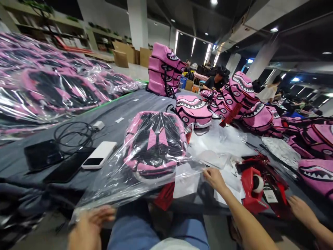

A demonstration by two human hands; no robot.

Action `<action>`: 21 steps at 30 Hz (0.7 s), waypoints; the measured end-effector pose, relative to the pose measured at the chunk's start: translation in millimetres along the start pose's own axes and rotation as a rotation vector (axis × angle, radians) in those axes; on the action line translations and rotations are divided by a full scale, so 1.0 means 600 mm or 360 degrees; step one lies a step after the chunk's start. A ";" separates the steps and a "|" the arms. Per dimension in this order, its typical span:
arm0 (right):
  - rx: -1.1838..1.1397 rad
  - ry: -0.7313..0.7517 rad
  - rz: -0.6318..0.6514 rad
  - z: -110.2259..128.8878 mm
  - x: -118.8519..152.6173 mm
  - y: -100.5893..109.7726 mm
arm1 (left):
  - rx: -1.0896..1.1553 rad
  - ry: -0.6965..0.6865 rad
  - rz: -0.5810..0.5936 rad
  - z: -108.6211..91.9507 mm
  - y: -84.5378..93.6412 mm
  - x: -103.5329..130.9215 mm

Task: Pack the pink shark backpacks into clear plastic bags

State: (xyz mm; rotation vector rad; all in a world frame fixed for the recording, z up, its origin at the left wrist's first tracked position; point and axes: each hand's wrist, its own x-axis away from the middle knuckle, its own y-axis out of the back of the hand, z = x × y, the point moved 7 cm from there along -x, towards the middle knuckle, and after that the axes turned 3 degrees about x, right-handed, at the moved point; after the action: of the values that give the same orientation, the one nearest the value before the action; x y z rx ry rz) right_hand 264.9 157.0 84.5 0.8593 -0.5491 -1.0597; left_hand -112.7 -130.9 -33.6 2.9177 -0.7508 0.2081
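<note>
A pink and black backpack [157, 142] lies inside a clear plastic bag [111, 187] on the grey-covered table. The bag's open-looking edge stretches across the table's front edge, between my hands. At its right corner, my right hand [214, 178] pinches the plastic. My left hand [92, 222] is at the bag's lower left corner, blurred, so its fingers' hold on the film is hard to make out. White paper sheets [186, 180] and a dark red packet [165, 196] lie between the backpack and my right hand.
Wrapped backpacks [62, 86] are heaped at left. A power bank [100, 155], phone [43, 154] and cable [75, 135] lie nearby. Stacked backpacks [165, 69] stand behind. A red tape dispenser [253, 189] is at right, near another person's hand [301, 210]; more pink backpacks [317, 175] lie beyond.
</note>
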 end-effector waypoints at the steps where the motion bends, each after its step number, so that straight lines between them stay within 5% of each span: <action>1: 0.0015 0.0004 0.0011 0.004 0.026 -0.008 | 0.0032 0.0009 0.0157 0.011 -0.029 0.019; 4: 0.0067 0.0242 -0.0292 0.057 0.111 -0.024 | -0.0029 -0.0329 0.0660 -0.002 -0.139 0.076; 6: 0.0174 0.0534 -0.0553 0.111 0.155 -0.040 | -0.0120 -0.0620 0.0802 -0.030 -0.204 0.099; 8: 0.0357 0.0766 -0.0598 0.151 0.170 -0.077 | -0.0195 -0.0650 0.0866 -0.046 -0.259 0.100; 11: 0.0608 0.0842 -0.0661 0.153 0.152 -0.122 | -0.0228 -0.0511 0.1027 -0.055 -0.325 0.094; 15: 0.0407 0.0922 -0.0939 0.102 0.147 -0.114 | -0.0151 -0.0428 0.1242 -0.060 -0.366 0.102; 21: 0.0267 0.1277 -0.0880 0.044 0.228 -0.102 | 0.0006 -0.0281 0.1393 -0.038 -0.366 0.121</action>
State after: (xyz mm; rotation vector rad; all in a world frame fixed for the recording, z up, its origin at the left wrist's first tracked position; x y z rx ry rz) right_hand 269.2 9.3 48.1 1.5306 0.3031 -1.0503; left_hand 55.0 29.1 -17.6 2.4170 -1.9981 0.0188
